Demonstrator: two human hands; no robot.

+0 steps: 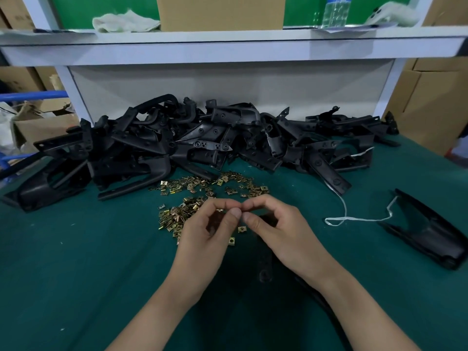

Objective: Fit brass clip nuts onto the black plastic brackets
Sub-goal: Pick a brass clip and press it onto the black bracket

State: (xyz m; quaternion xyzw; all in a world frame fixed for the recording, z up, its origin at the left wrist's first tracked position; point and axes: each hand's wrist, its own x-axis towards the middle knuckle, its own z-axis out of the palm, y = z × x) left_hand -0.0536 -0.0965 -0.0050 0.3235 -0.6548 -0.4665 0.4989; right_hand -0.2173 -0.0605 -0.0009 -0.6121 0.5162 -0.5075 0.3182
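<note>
At desk (76, 274) centre, my left hand (202, 239) pinches a brass clip nut (219, 210); right hand (281, 231) curled alongside, grip unclear. Bracket pile (202, 138) at twelve o'clock, I judge, awaits fitting.

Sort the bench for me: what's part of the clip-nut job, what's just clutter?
Job:
brass clip nuts, loose on the mat
one clip nut pinched by the left hand
bracket nearest the person
heap of black plastic brackets

Lying about:
white string
cloth, cardboard box, water bottle on the shelf
</note>
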